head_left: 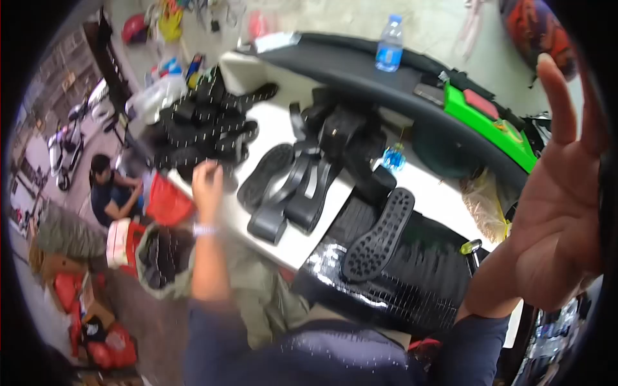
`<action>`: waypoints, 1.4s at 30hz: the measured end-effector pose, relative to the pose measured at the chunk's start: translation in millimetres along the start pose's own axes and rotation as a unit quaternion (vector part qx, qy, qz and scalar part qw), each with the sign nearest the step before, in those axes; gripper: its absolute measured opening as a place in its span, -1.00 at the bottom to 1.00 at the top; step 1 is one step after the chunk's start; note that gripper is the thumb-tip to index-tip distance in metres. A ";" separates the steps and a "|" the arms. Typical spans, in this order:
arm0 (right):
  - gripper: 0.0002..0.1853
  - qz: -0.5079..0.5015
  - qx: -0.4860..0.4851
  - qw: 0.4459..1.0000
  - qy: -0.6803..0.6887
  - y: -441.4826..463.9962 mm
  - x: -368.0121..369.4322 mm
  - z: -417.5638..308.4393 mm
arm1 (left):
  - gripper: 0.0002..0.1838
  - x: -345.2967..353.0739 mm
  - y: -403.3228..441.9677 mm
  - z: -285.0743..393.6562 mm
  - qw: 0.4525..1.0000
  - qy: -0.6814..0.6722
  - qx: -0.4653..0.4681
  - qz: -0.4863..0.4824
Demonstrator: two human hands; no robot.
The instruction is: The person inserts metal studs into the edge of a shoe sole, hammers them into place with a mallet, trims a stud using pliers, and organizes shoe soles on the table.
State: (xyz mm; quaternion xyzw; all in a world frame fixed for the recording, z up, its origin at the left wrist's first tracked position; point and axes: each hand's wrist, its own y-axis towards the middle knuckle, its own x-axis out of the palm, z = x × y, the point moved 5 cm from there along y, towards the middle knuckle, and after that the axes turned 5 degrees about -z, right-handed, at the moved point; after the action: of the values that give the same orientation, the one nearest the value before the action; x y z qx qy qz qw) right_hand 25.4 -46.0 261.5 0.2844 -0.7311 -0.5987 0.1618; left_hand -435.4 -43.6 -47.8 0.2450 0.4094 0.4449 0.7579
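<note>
My left hand (209,186) reaches to the near edge of a heap of black shoe soles (206,125) with pale marks along them. Its fingers are curled, and I cannot make out what they hold. Raised at the far right, close to the camera, my right hand (557,212) has its palm showing and its fingers stretched, with nothing in it. Between the hands, a black sole (380,238) lies studded side up on a shiny black padded surface (425,276). More thick black soles (306,193) lie on the white tabletop (264,122).
A water bottle (389,45) stands on the dark ledge behind the table, with a green tray (483,116) to its right. At left, a person (112,190) sits near a red bag (168,199). An open sack (164,257) stands by my left arm.
</note>
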 end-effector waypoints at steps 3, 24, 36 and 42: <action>-0.31 0.001 0.004 1.000 -0.019 -4.5 -0.6 -9.4 | -0.66 0.1 21.9 9.6 0.997 0.006 -0.079 0.013; -0.34 0.070 -0.218 0.954 -0.193 -39.7 7.4 -57.3 | -0.44 53.8 84.2 -16.1 0.944 0.253 -0.026 -0.209; -0.33 0.069 -0.113 0.859 -0.494 -120.0 -54.5 -84.5 | -0.38 119.8 114.0 -29.2 0.932 0.170 0.001 -0.319; -0.16 -0.125 0.321 0.726 -0.595 -267.4 -91.7 -57.5 | -0.34 179.4 118.0 -38.5 0.921 0.153 0.017 -0.358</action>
State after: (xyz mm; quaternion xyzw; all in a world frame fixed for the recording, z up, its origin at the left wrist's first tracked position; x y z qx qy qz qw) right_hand 190.1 -67.5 25.6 -0.0065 -0.7837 -0.3900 -0.4834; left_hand -475.3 170.8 -54.2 0.0240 0.5883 0.1686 0.7905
